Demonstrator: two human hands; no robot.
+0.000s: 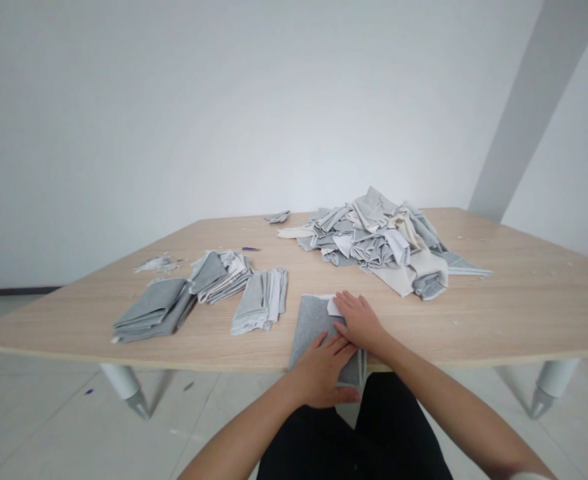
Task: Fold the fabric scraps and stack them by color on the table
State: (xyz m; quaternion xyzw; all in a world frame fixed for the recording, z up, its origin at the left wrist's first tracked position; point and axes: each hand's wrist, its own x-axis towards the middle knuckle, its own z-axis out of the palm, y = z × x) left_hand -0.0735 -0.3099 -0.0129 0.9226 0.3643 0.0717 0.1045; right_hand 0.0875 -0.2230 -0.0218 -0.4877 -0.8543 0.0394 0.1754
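Note:
A grey cloth piece (310, 323) lies at the table's front edge, its near end reaching over the edge. My left hand (324, 370) rests on the near part of it with the fingers stretched out. Higher up, my right hand (358, 321) lies flat on the same cloth, fingers spread, next to a small white corner (333, 308). The fingertips of both hands come close together over the cloth. Part of the cloth is hidden under the hands.
Folded cloth stacks stand to the left: a grey one (151, 310), a mixed one (220, 277) and a lighter one (263, 300). A loose cloth heap (374, 233) sits at the back right. White scraps (158, 264) and a purple item (251, 249) lie farther back.

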